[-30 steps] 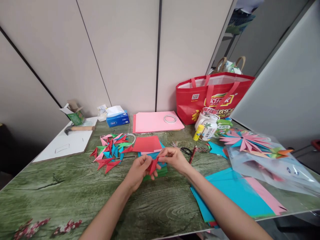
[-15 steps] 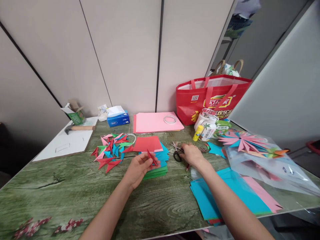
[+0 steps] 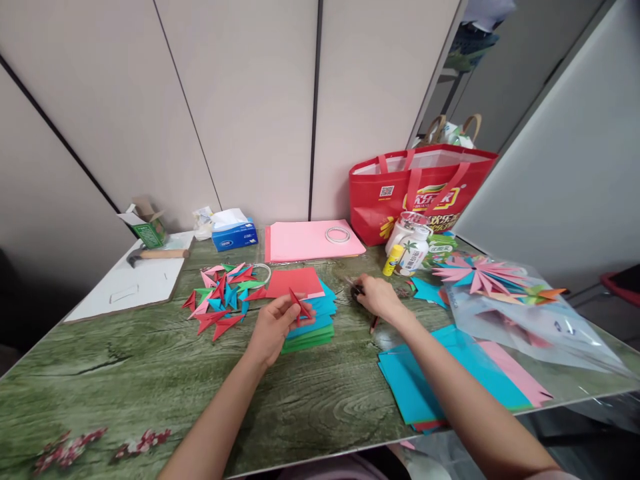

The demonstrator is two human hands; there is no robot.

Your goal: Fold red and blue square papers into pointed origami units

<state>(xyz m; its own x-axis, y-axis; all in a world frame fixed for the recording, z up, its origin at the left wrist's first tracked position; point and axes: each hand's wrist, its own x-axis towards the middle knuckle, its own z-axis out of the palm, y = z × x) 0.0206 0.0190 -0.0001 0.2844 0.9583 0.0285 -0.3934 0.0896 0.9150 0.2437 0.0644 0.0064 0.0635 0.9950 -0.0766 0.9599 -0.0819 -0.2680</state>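
Red folded-paper piece (image 3: 299,307) sits pinched between thumb and fingers of the left hand (image 3: 273,325), its point jutting above them. Fingers of the right hand (image 3: 380,297) curl over black-handled scissors (image 3: 356,291), grip unclear. Beside the left fingers, coloured paper squares (image 3: 323,312) lie stacked.

red paper piece (image 3: 297,307) — folded, tilted | scissors (image 3: 356,291) — black-handled, partly hidden, farther right
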